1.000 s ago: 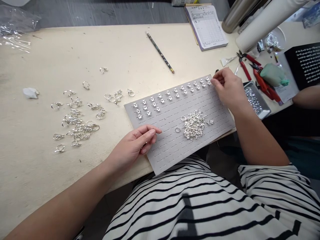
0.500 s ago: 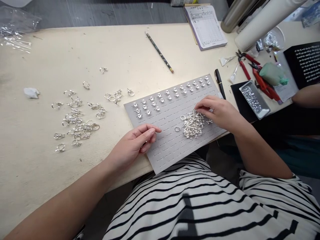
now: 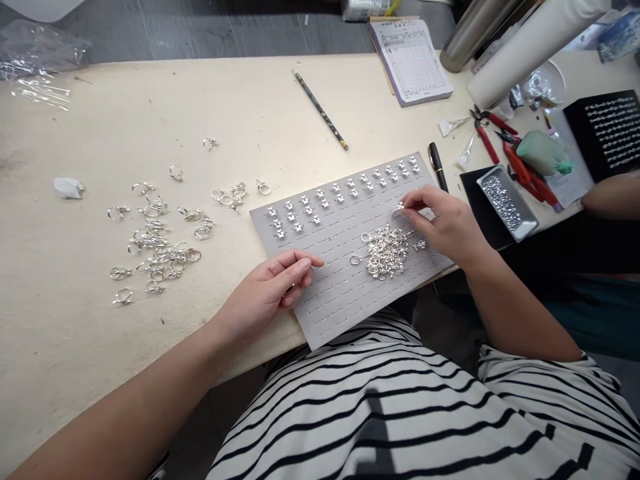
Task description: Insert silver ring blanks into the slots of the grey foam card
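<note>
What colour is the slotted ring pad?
The slotted ring pad is light grey; head view.

Left hand (image 3: pixel 265 290) resting on its side, fingers (image 3: pixel 295 268) loosely curled, right hand (image 3: pixel 445 223) reaching forward, thumb and fingertips (image 3: pixel 409 197) pinched together

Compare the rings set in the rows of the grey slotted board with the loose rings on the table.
The rows of rings sit in the slots of the grey board, showing mostly their tops; the loose rings lie on the pale table, bands showing. The rows are evenly spaced; the loose ones are scattered and overlapping. Both are silver-coloured.
</note>
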A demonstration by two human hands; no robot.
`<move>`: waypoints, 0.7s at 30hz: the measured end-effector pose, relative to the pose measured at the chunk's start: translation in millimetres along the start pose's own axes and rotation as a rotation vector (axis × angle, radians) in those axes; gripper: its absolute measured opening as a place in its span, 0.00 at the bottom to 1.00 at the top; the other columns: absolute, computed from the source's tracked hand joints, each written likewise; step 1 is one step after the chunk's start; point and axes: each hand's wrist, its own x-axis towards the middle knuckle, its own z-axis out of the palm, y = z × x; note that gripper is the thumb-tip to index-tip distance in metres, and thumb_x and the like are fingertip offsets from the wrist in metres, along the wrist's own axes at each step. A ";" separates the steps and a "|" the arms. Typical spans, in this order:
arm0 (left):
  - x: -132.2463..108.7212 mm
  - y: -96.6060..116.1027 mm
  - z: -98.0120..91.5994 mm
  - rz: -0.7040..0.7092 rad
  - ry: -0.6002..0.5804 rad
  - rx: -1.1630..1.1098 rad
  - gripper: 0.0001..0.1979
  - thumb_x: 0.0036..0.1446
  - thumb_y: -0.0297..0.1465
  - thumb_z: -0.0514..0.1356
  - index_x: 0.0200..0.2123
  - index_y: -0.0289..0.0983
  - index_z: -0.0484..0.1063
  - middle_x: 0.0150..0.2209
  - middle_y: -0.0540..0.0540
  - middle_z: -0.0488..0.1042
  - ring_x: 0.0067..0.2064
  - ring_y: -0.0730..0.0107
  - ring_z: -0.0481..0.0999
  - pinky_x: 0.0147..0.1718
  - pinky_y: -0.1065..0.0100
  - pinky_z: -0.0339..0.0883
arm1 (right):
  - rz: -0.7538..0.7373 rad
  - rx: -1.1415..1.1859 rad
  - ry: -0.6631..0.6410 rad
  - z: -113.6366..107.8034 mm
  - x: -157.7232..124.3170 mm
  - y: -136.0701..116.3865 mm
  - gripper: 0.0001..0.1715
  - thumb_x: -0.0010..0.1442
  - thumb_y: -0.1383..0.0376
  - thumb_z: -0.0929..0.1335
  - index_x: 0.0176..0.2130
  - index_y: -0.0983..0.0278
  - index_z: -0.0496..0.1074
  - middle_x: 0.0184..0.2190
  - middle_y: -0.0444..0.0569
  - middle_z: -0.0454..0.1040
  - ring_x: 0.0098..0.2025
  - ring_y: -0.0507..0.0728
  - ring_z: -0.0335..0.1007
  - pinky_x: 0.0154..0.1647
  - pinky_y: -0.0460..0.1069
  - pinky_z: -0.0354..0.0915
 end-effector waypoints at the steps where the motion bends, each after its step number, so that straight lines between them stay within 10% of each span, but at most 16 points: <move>1: 0.0 -0.2 -0.1 0.000 0.001 0.005 0.13 0.67 0.43 0.63 0.44 0.40 0.78 0.31 0.53 0.66 0.23 0.86 0.58 0.23 0.77 0.49 | -0.020 0.002 0.010 0.0 -0.5 -0.2 0.06 0.68 0.62 0.68 0.45 0.56 0.73 0.44 0.48 0.78 0.45 0.59 0.76 0.48 0.58 0.74; 8: 0.2 -0.8 -2.2 0.003 0.001 0.017 0.14 0.67 0.43 0.63 0.44 0.40 0.78 0.31 0.52 0.66 0.23 0.86 0.58 0.23 0.76 0.49 | -0.098 0.045 0.040 -1.4 -2.9 -6.7 0.19 0.68 0.65 0.68 0.58 0.55 0.71 0.47 0.48 0.77 0.47 0.57 0.76 0.54 0.57 0.74; 21: -0.7 -0.9 -1.2 0.003 0.000 0.022 0.14 0.67 0.44 0.62 0.45 0.39 0.77 0.32 0.52 0.66 0.24 0.84 0.57 0.24 0.74 0.48 | 0.011 0.124 0.029 2.7 6.9 -19.0 0.12 0.69 0.62 0.67 0.50 0.57 0.76 0.48 0.49 0.79 0.49 0.59 0.77 0.56 0.58 0.75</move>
